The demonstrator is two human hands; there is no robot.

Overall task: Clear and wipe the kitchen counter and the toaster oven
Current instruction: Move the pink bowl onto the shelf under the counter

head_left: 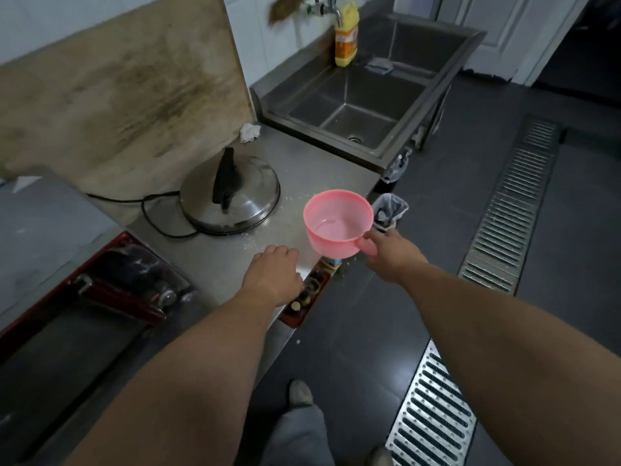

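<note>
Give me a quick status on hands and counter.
Right hand holds pink scoop. Left hand flat on counter. Pot lid, crumbs remain.

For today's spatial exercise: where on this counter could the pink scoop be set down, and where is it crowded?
Bare steel counter lies between the pot lid, the crumpled tissue and the sink edge. A smaller patch lies ahead of the left hand. It is crowded near the lid's cord and the toaster oven.

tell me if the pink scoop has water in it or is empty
It holds a little water: the pink scoop, held level by its handle in the right hand, shows a shallow glinting pool on its bottom.
</note>
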